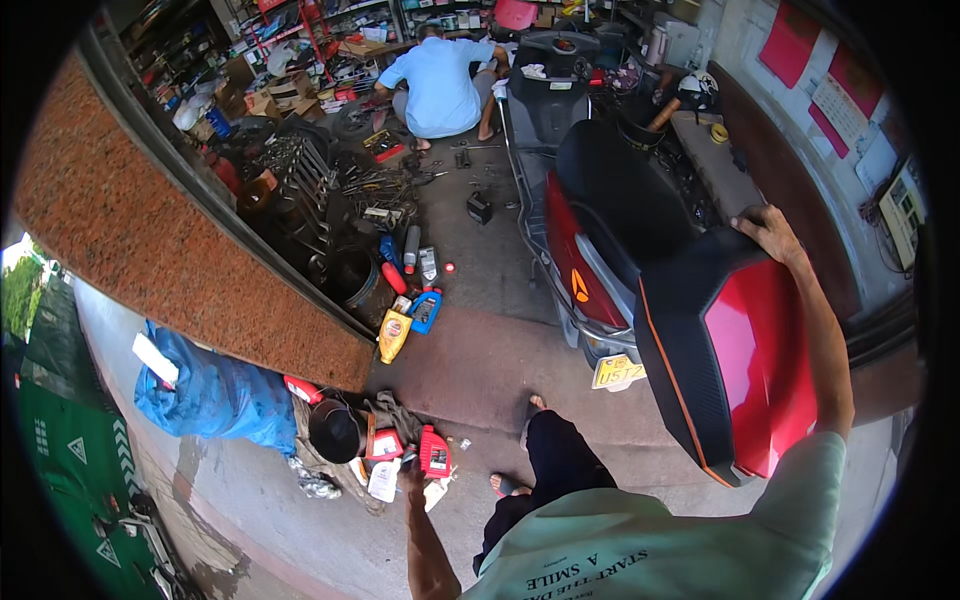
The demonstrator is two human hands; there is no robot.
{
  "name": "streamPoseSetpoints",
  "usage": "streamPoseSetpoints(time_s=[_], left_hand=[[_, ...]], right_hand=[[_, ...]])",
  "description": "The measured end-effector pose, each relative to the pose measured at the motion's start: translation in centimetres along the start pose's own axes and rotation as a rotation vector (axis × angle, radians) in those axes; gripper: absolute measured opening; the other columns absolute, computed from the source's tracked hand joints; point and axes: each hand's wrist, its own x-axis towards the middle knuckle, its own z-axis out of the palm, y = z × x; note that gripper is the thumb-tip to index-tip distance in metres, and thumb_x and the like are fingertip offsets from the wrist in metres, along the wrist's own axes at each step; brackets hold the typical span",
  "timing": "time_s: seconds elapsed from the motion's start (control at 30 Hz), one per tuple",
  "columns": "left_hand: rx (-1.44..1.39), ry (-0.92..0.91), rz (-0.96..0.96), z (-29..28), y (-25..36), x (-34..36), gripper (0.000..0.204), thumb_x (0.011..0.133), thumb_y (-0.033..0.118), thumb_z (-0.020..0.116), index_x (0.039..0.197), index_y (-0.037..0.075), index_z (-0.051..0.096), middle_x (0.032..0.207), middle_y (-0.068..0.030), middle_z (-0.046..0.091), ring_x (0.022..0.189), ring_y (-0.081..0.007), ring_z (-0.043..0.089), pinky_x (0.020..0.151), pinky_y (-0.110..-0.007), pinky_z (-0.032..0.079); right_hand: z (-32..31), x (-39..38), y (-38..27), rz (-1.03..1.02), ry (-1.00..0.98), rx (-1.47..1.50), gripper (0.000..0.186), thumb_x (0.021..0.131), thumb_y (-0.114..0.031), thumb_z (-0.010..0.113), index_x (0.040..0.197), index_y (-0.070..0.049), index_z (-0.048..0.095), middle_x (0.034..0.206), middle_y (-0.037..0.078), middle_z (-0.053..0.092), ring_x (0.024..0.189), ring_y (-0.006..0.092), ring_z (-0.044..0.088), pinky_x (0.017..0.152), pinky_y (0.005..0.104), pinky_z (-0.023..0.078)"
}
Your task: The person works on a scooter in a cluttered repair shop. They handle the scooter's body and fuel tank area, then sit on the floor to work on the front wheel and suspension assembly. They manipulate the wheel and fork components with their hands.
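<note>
Rear box [765, 365], the big red and black one, sits at the back of the scooter [578, 265], just behind its long black seat [625, 190]. It looks hard and stiff, like thick plastic, so it should not squash if you push it. It may be light if nothing is in it, but I can't see inside. Its red top looks smooth, so fingers might slip there, and it could get scratched. The black part looks rougher, so that would be better to hold, best at the front edge by the scooter's seat. The right hand [770, 235] touches that edge near the right corner, with its fingers bent over. I can't tell if it squeezes or just rests.

The left hand [411, 478] is well apart from the scooter, out to its left, near a red bottle [434, 452]. I can't tell if its fingers are apart or holding something.

A thin orange line runs along the box's black side, and the red top is shiny.
</note>
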Motion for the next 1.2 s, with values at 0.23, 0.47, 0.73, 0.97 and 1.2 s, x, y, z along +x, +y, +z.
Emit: streamPoseSetpoints(time_s=[0.23, 0.47, 0.73, 0.97, 1.2], left_hand=[[0.249, -0.624, -0.090, 8.6, 3.3, 7.5, 0.030, 0.083, 0.029, 0.056, 0.106, 0.009, 0.057, 0.098, -0.0083, 0.061, 0.078, -0.0212, 0.061, 0.067, -0.034, 0.048], [0.637, -0.151, -0.451, 4.6, -0.1, 12.9, 0.037, 0.076, 0.033, 0.058, 0.103, 0.007, 0.060, 0.087, -0.0157, 0.064, 0.074, -0.0300, 0.060, 0.069, -0.041, 0.048], [0.423, -0.094, -0.295, 4.2, 8.4, 17.7, 0.044, 0.078, 0.035, 0.061, 0.109, 0.005, 0.053, 0.095, -0.0076, 0.060, 0.081, -0.0221, 0.061, 0.063, -0.037, 0.050], [0.273, 0.042, -0.517, 7.5, 13.7, 19.4, 0.045, 0.080, 0.038, 0.057, 0.109, 0.004, 0.054, 0.098, -0.0113, 0.060, 0.083, -0.0263, 0.061, 0.065, -0.042, 0.050], [0.413, -0.031, -0.569, 8.9, 18.7, 28.6, 0.043, 0.080, 0.037, 0.056, 0.107, 0.003, 0.055, 0.091, -0.0136, 0.060, 0.078, -0.0265, 0.060, 0.062, -0.040, 0.049]], right_hand=[[1.2, -0.6, -0.2, 0.082, 0.099, 0.020, 0.033, 0.078, -0.028, 0.062, 0.080, 0.006, 0.062, 0.072, 0.019, 0.060, 0.073, 0.0266, 0.058, 0.070, 0.0339, 0.044], [1.8, 2.8, 1.1, 0.170, -0.305, -0.031, 0.030, 0.071, -0.028, 0.068, 0.081, 0.000, 0.064, 0.072, 0.017, 0.061, 0.071, 0.0281, 0.060, 0.067, 0.0355, 0.045], [12.1, 21.7, -3.6, -0.008, -0.496, -0.119, 0.047, 0.074, -0.038, 0.065, 0.100, 0.001, 0.058, 0.103, 0.020, 0.057, 0.103, 0.0332, 0.053, 0.088, 0.0382, 0.042], [19.0, 33.3, -7.1, 0.116, -0.347, -0.335, 0.051, 0.072, -0.031, 0.068, 0.107, 0.000, 0.050, 0.110, 0.019, 0.051, 0.099, 0.0365, 0.054, 0.084, 0.0424, 0.045], [29.3, 34.2, 2.5, 0.496, -0.485, -0.199, 0.083, 0.069, -0.033, 0.071, 0.132, 0.000, 0.027, 0.128, 0.026, 0.038, 0.117, 0.0371, 0.041, 0.096, 0.0402, 0.038]])
